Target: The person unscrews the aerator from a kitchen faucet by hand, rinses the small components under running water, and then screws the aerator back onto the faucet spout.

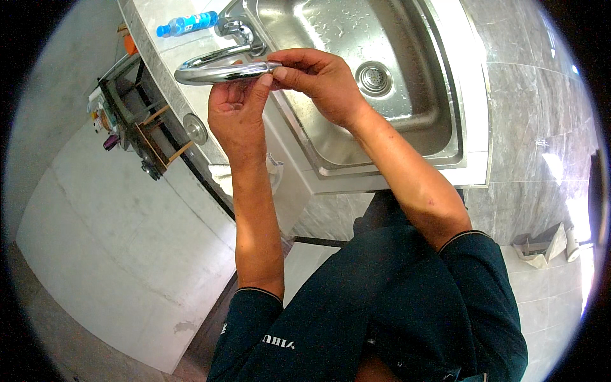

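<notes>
A chrome faucet [219, 74] with a curved spout rises beside the stainless steel sink [331, 137], its free end pointing right toward the basin. My left hand [240, 121] is closed round the spout near that end from the near side, thumb laid along the metal. At the very tip, my right hand [328, 83] pinches between thumb and fingers; whether a separate small part sits there is hidden by the fingertips. Water drops lie on the basin floor, around the round drain strainer [374, 79].
A blue bottle [188, 24] lies on the counter behind the faucet. A round metal disc [195, 128] rests near the counter's left edge. Left of it are wooden sticks [181, 151] and a white slab [121, 223]. Cardboard-like scraps [541, 247] lie on the floor at right.
</notes>
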The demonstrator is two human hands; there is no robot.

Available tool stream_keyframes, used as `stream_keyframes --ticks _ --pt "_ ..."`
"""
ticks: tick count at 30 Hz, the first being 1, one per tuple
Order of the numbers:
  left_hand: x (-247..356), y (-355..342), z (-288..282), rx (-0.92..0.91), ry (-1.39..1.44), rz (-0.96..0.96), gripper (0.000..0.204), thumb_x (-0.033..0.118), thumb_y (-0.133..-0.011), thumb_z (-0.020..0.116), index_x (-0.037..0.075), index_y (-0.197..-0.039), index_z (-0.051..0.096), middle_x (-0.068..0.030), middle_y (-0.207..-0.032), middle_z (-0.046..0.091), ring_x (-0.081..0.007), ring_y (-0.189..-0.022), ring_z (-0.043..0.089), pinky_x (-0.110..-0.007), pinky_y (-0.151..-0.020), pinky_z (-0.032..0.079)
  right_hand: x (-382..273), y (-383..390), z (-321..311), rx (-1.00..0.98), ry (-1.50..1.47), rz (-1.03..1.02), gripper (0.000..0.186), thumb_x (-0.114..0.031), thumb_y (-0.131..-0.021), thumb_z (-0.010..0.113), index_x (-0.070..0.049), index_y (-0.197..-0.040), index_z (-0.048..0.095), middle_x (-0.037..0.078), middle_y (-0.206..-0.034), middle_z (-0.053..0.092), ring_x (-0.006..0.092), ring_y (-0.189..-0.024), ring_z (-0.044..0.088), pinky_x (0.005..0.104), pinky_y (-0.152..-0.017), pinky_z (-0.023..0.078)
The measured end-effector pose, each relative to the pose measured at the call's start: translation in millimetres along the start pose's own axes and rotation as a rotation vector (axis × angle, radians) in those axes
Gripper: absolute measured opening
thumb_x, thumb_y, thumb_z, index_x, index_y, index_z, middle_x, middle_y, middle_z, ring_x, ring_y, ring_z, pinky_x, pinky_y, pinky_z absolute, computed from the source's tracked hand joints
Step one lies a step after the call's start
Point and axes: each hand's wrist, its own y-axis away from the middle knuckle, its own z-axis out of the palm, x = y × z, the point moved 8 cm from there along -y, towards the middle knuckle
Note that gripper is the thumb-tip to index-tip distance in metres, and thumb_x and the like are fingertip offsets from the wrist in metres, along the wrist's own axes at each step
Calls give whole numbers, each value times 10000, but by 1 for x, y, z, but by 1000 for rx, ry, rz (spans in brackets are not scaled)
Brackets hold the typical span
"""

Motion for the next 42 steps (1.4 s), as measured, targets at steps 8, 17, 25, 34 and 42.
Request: stream_keyframes --ticks 8,17,25,34,42 --pt "2 0 0 -8 -19 1 394 -27 -778 688 -53 -1134 521 -151 -1064 631 -192 -990 614 -281 -873 500 2 -1 1 -17 -21 20 289 -153 -883 615 18 -1115 607 112 -982 654 168 -882 639 287 -818 531" --pt "-1 0 -3 3 -5 2 418 -10 -768 709 -60 -1138 522 -149 -1051 635 -187 -980 618 -282 -870 504 -4 -2 2 -33 85 0 290 -171 -893 601 -9 -1134 606 112 -1014 652 172 -917 638 287 -842 535" --pt "-2 0 -2 3 20 -14 400 -26 -768 701 -54 -1129 532 -142 -1036 639 -180 -955 624 -272 -837 511 0 -3 3 -51 46 41 307 -223 -920 569 -9 -1137 608 81 -928 653 128 -813 629 261 -785 531" --pt "1 -1 1 -30 29 -38 381 -26 -768 701 -40 -1116 547 -135 -1018 648 -171 -949 625 -273 -834 505 4 -7 7 -9 -49 94 294 -277 -936 538 -6 -1044 572 22 -733 572 88 -612 530 222 -583 459" --pt "-5 -2 -4 4 24 -24 408 -15 -760 713 -41 -1130 542 -134 -1027 648 -171 -947 628 -267 -857 497 16 -9 8 7 -105 289 300 -311 -941 515 -22 -889 579 17 -670 534 91 -521 464 224 -485 400"
